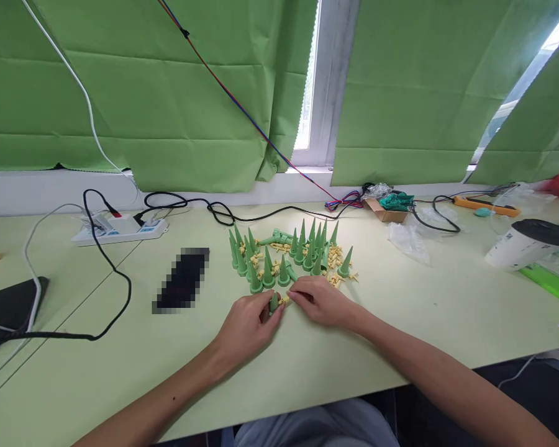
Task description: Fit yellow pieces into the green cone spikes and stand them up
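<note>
So we've got our left hand [251, 320] pinching a small green plastic cone [273, 302], and our right hand [320, 301] just beside it gripping a little yellow plastic piece [285, 299].

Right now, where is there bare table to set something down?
Between the right hand and the white cup, and between the left hand and the blurred dark object. The green cones and yellow pieces crowd the middle.

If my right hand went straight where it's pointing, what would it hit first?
Probably the green cone in your left hand, just past the yellow piece at your right hand; depth is hard to judge.
</note>
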`<state>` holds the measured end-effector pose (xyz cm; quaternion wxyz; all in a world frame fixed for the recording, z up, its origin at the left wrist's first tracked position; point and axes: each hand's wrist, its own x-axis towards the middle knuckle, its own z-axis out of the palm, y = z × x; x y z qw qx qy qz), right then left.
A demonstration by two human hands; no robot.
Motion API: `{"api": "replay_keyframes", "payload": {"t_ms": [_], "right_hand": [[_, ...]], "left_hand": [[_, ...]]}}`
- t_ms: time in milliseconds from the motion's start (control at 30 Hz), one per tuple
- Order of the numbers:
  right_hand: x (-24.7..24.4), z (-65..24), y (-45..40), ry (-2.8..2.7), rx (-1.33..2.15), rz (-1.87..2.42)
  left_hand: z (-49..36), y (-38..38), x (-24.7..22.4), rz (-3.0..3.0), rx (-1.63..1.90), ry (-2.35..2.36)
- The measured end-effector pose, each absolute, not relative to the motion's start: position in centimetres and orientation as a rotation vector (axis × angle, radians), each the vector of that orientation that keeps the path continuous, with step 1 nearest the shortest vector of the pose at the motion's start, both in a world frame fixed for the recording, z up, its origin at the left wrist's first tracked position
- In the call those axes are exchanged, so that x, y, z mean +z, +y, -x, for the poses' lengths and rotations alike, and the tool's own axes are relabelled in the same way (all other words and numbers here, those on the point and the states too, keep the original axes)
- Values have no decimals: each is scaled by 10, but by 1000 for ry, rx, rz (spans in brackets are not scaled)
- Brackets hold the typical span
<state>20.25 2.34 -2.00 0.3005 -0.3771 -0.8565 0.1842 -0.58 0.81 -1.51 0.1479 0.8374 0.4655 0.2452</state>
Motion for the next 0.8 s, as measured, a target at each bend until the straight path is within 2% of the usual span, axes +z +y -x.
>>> {"api": "replay_keyframes", "payload": {"t_ms": [800], "right_hand": [[-22, -199, 22, -2122, 748, 1080]], "left_hand": [[8, 10, -14, -2382, 684, 1362]]}}
